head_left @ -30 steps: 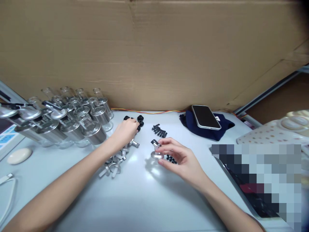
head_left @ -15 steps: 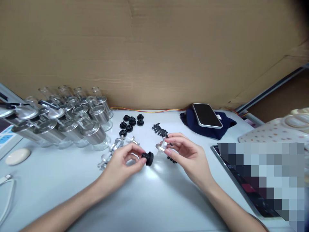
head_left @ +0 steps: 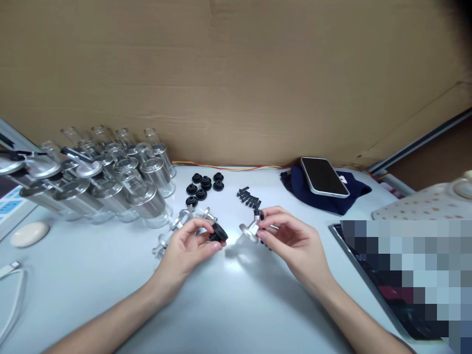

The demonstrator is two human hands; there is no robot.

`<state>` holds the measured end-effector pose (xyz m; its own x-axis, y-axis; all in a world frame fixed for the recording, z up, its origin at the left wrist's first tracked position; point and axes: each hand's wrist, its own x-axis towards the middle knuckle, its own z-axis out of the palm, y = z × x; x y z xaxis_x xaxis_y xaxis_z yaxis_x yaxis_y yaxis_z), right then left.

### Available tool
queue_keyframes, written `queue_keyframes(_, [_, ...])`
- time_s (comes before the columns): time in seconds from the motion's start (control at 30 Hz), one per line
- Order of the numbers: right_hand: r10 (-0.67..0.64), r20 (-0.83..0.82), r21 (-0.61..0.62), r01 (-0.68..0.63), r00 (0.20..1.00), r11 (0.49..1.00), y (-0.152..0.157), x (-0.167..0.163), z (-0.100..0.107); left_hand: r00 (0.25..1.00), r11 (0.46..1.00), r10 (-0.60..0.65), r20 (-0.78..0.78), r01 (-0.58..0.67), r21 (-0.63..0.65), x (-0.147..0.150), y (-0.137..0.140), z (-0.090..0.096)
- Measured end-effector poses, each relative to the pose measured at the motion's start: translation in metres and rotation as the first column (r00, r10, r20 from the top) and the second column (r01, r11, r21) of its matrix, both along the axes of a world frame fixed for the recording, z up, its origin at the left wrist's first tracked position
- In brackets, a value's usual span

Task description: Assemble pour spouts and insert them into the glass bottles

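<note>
My left hand point(head_left: 190, 248) is closed on a black ribbed stopper point(head_left: 220, 232), pinched between thumb and fingers and tilted, its wide end to the right. Across a small gap, my right hand point(head_left: 295, 241) grips a silver pourer top point(head_left: 250, 232) with a round flange facing left and a black piece at its upper end. Several more silver pourer tops point(head_left: 182, 219) lie beside and partly behind my left hand. Beyond them stands a group of black stoppers point(head_left: 205, 183). Small black strips point(head_left: 249, 197) lie in a row behind my right hand; others are partly hidden under it.
Glass bottles with metal sleeves point(head_left: 143, 199) crowd the left, some with silver tops. A phone point(head_left: 324, 177) rests on dark blue fabric point(head_left: 359, 188) at the back right. A white oval object point(head_left: 30, 234) and a cable point(head_left: 18, 290) lie left. Cardboard point(head_left: 236, 83) walls the back.
My left hand has turned the stopper, tilting its wide end downward. The pourer top in my right hand has tipped, its flange now facing more to the left. The view has shifted slightly.
</note>
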<state>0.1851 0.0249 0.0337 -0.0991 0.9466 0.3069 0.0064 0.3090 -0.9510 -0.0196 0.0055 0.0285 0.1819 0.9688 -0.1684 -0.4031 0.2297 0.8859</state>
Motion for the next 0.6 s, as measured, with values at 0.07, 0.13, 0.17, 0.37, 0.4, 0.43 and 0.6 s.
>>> queue_keyframes(0.07, [0.012, -0.013, 0.022, -0.012, 1.000, 1.000, -0.0006, -0.0003, 0.0000, 1.000, 0.999, 0.007, -0.015, -0.006, 0.035, 0.0005, -0.0008, -0.0012])
queue_keyframes(0.13, [0.046, -0.021, 0.042, -0.045, 0.999, 0.998, -0.0016, -0.0006, -0.0008, 0.999, 0.997, 0.006, -0.037, -0.003, 0.078, 0.0009, -0.0017, -0.0031])
queue_keyframes(0.17, [0.066, -0.018, 0.044, -0.065, 0.998, 0.997, -0.0022, -0.0009, -0.0015, 0.999, 0.995, 0.000, -0.048, 0.004, 0.099, 0.0010, -0.0023, -0.0040])
queue_keyframes(0.37, [0.056, -0.001, 0.019, -0.056, 0.998, 0.998, -0.0057, -0.0033, -0.0026, 0.990, 0.978, -0.054, -0.133, 0.080, 0.194, 0.0035, -0.0078, -0.0016])
queue_keyframes(0.4, [0.053, -0.001, 0.014, -0.053, 0.999, 0.999, -0.0059, -0.0035, -0.0022, 0.988, 0.977, -0.052, -0.147, 0.081, 0.199, 0.0041, -0.0085, -0.0003])
queue_keyframes(0.43, [0.061, -0.003, 0.005, -0.061, 0.998, 0.998, -0.0061, -0.0035, -0.0018, 0.986, 0.976, -0.048, -0.159, 0.080, 0.201, 0.0047, -0.0089, 0.0010])
queue_keyframes(0.6, [0.195, -0.012, 0.023, -0.195, 0.981, 0.981, -0.0070, -0.0015, -0.0013, 0.983, 0.979, -0.015, -0.185, 0.052, 0.195, 0.0045, -0.0097, 0.0038])
